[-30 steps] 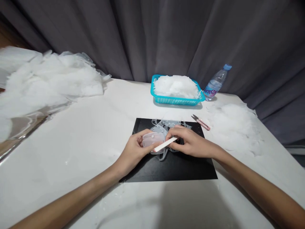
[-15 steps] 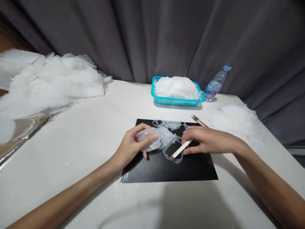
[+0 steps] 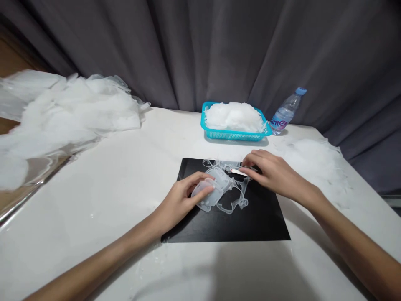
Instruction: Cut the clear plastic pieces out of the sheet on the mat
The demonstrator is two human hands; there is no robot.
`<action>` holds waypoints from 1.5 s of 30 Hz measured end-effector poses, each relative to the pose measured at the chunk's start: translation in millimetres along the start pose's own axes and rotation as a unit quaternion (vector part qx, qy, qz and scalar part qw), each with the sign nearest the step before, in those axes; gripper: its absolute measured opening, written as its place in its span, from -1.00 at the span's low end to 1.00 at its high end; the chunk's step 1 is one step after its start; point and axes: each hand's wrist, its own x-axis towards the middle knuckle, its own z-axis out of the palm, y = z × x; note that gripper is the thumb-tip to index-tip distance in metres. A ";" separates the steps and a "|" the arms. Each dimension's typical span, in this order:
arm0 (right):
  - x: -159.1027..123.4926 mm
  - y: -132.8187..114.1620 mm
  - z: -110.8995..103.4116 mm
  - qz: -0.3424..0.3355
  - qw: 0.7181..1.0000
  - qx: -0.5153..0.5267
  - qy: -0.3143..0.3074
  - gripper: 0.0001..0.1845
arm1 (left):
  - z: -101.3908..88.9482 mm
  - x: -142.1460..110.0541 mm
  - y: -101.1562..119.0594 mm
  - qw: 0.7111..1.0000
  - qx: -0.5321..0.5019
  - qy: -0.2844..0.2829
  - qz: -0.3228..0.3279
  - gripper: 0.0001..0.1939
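Head: bottle [image 3: 283, 115] beyond right hand [image 3: 267, 169]

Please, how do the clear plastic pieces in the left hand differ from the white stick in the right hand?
The plastic pieces are broad with rounded corners; the white stick is narrow and straight. The plastic pieces look translucent, the white stick opaque. The left hand holds the plastic pieces nearer the wearer; the right hand holds the white stick farther off. Both are over the black mat.
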 end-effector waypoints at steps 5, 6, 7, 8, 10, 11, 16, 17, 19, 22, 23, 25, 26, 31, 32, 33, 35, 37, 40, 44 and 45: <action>-1.4 -33.7 38.7 -0.078 0.969 0.230 0.040 -0.77 | 2.5 -7.0 0.5 0.999 0.008 0.030 0.044 -0.75; -1.6 -37.3 46.4 -0.078 0.963 0.252 0.050 -0.81 | 3.1 -8.7 1.5 0.998 0.023 0.033 0.056 -0.79; -1.9 -39.3 52.3 -0.078 0.958 0.269 0.059 -0.83 | 3.6 -10.2 2.9 0.996 0.037 0.039 0.070 -0.82; -2.3 -39.9 55.9 -0.078 0.953 0.284 0.067 -0.83 | 4.0 -11.4 4.4 0.994 0.050 0.046 0.083 -0.84; -3.3 -38.0 56.9 -0.083 0.943 0.311 0.079 -0.83 | 4.4 -12.8 7.2 0.990 0.069 0.065 0.109 -0.88; -3.8 -36.5 55.0 -0.090 0.939 0.322 0.082 -0.83 | 4.3 -13.0 8.2 0.986 0.076 0.076 0.124 -0.89; -6.1 -33.4 45.8 -0.125 0.924 0.351 0.086 -0.82 | 4.0 -12.4 10.6 0.959 0.107 0.125 0.229 -0.89; -6.7 -34.3 45.9 -0.126 0.923 0.354 0.088 -0.82 | 4.2 -12.5 10.8 0.955 0.109 0.131 0.244 -0.88; -8.0 -37.3 47.1 -0.127 0.919 0.362 0.091 -0.83 | 4.4 -13.4 11.4 0.948 0.113 0.139 0.262 -0.87; -8.4 -41.1 45.2 -0.119 0.913 0.382 0.076 -0.85 | 4.2 -15.2 12.4 0.940 0.127 0.142 0.283 -0.85; -7.7 -40.5 42.4 -0.111 0.915 0.384 0.055 -0.85 | 3.9 -15.7 12.8 0.937 0.134 0.140 0.291 -0.83; -4.4 -33.0 33.2 -0.090 0.929 0.360 0.005 -0.82 | 3.5 -16.3 13.3 0.927 0.155 0.136 0.312 -0.80; -2.0 -25.3 27.6 -0.075 0.941 0.330 -0.019 -0.78 | 3.4 -16.4 13.3 0.922 0.168 0.134 0.321 -0.78; 7.3 44.4 5.8 0.074 0.995 -0.016 0.059 -0.63 | 3.1 -15.0 9.9 0.905 0.210 0.130 0.347 -0.76; 7.7 59.0 3.9 0.114 0.989 -0.078 0.055 -0.65 | 2.8 -14.7 8.8 0.902 0.213 0.130 0.351 -0.76; 7.6 71.9 2.7 0.150 0.982 -0.111 0.039 -0.64 | 2.2 -14.4 7.7 0.900 0.217 0.131 0.355 -0.76; 6.8 90.5 1.3 0.200 0.974 -0.106 -0.022 -0.65 | 0.7 -13.9 6.0 0.897 0.224 0.133 0.358 -0.76; 6.4 99.6 0.1 0.218 0.971 -0.054 -0.080 -0.70 | -1.1 -13.3 5.0 0.894 0.228 0.134 0.363 -0.76; 6.9 99.8 -1.1 0.206 0.972 -0.015 -0.111 -0.78 | -3.4 -12.1 4.5 0.886 0.234 0.131 0.378 -0.73; 7.1 85.7 -2.7 0.211 0.968 -0.103 -0.092 -0.79 | -5.1 -11.6 5.3 0.873 0.253 0.127 0.397 -0.74; 6.6 80.6 -3.6 0.215 0.964 -0.129 -0.087 -0.78 | -5.5 -11.8 5.6 0.871 0.259 0.124 0.400 -0.74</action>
